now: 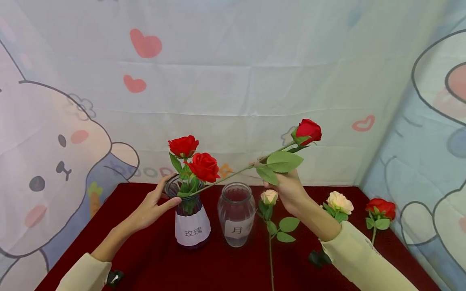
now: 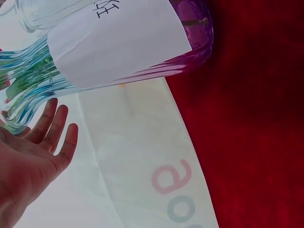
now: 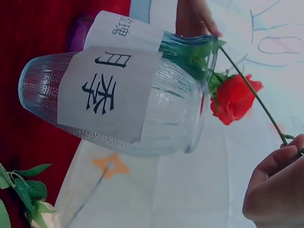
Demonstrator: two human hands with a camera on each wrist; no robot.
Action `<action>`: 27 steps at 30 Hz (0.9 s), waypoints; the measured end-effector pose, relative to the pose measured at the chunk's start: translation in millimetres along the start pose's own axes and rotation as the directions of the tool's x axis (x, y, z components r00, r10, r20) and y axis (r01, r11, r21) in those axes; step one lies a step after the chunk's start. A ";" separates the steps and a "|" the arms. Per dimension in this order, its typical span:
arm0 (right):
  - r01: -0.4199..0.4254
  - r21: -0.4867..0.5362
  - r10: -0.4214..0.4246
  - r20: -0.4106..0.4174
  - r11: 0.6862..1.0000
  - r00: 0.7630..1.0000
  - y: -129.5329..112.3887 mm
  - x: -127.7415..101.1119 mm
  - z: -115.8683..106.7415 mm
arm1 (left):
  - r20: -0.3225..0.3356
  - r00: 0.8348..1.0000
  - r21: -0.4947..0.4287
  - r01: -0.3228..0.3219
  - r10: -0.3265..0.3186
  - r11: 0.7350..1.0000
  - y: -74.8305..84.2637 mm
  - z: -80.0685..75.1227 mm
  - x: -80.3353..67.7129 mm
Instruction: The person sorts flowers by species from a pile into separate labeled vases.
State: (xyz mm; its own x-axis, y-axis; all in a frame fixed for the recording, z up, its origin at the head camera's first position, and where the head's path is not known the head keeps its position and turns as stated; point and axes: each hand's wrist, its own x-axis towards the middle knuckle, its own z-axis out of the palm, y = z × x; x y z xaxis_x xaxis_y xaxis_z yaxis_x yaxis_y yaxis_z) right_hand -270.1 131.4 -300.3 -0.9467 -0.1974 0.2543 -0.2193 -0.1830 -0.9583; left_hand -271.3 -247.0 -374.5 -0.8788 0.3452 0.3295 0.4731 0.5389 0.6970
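A ribbed vase (image 2: pixel 199 52), purple towards its base and with a white paper label, holds two red roses (image 1: pixel 204 167). My left hand (image 1: pixel 153 204) is at its neck, thumb in front of the rim and fingers spread loosely at the far side. My right hand (image 1: pixel 287 190) pinches the stem of another red rose (image 1: pixel 308 131), its bloom up to the right. That stem slants down left, its lower end at the vase's mouth. Between the hands stands a clear glass jar (image 1: pixel 236 204) with a white label (image 3: pixel 107 95).
A pale peach rose (image 1: pixel 269 197) lies on the dark red cloth (image 1: pixel 145 258) right of the jar. Another peach rose (image 1: pixel 340 203) and a red rose (image 1: pixel 380 209) lie farther right, partly beyond my right sleeve. A printed curtain (image 1: pixel 236 89) hangs behind.
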 end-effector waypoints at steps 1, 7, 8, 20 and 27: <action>0.011 -0.024 -0.012 -0.003 1.000 1.000 0.2 0.4 2.2 | 0.002 1.000 -0.006 0.002 -0.002 1.000 0.3 1.2 0.2; 0.084 -0.136 -0.084 0.005 0.987 0.996 0.7 1.6 14.5 | 0.002 1.000 -0.051 0.014 -0.014 0.999 2.1 7.3 2.3; 0.082 -0.147 -0.082 0.010 0.986 0.997 1.0 1.4 17.0 | 0.000 1.000 -0.056 0.017 -0.017 0.998 2.3 7.6 2.3; 0.195 -0.290 -0.174 0.094 0.937 0.980 10.6 13.0 48.2 | -0.002 1.000 -0.070 0.000 0.000 0.998 1.7 8.4 3.0; 0.249 -0.338 -0.186 0.208 0.907 0.960 18.6 22.1 79.1 | 0.004 1.000 -0.046 0.008 -0.008 0.999 0.3 0.8 -7.3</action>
State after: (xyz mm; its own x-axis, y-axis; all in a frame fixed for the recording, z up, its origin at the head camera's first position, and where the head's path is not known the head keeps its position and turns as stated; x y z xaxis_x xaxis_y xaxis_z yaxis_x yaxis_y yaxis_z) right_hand -276.4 47.4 -302.2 -0.8194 -0.3556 0.4497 -0.5147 0.1107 -0.8502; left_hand -264.7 -248.7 -377.2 -0.8823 0.3438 0.3214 0.4624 0.5060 0.7281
